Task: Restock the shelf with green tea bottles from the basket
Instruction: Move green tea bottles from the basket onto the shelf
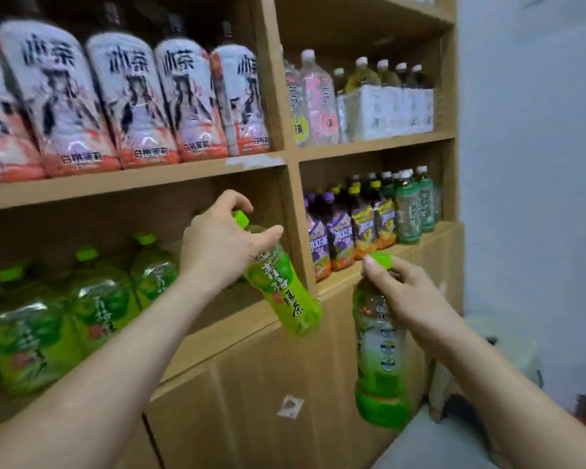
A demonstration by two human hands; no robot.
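In the head view, a tilted green bottle (285, 292) is gripped by the left hand (224, 245) at its neck and shoulder. Its long axis runs slantwise: the green cap points up and left into the lower left compartment of the shelf (132, 184), and the base points down and right, past the front edge of that board and just beside the upright divider. The fingers are curled over the cap, with the thumb stretched along the bottle's shoulder. The left forearm is reached forward from the bottom left corner.

A hanging green bottle (379, 350) is held nearly upright by the right hand (406, 292), cap up and base down, in front of the cabinet face under the lower right compartment. Its neck is pinched just below the cap by curled fingers, the thumb pressed against the cap's side.

A row of green bottles (99, 299) is seen standing deeper in the lower left compartment.
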